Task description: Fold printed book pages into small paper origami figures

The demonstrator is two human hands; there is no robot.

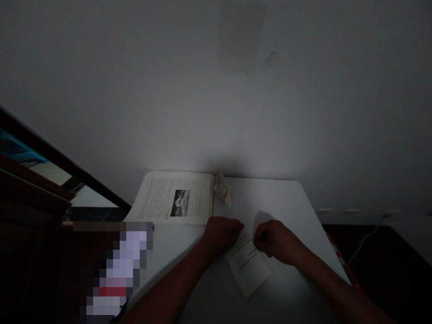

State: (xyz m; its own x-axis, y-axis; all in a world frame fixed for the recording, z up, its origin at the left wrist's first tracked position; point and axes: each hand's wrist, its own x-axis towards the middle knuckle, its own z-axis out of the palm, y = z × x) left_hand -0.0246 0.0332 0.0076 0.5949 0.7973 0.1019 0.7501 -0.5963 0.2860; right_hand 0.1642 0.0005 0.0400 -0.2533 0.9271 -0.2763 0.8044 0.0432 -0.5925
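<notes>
A narrow folded strip of printed paper (249,265) lies on the white table (286,198). My left hand (221,234) rests on the strip's upper left end, fingers curled and pressing on it. My right hand (273,240) is curled too, pinching the strip's upper right edge. Both forearms come in from the lower edge of the view. The scene is dim.
An open book with a printed photo (173,198) lies at the table's back left. A small folded paper piece (222,189) stands beside it against the wall. Dark wooden furniture (37,198) is at the left, and a white cable (362,243) lies on the dark floor at the right.
</notes>
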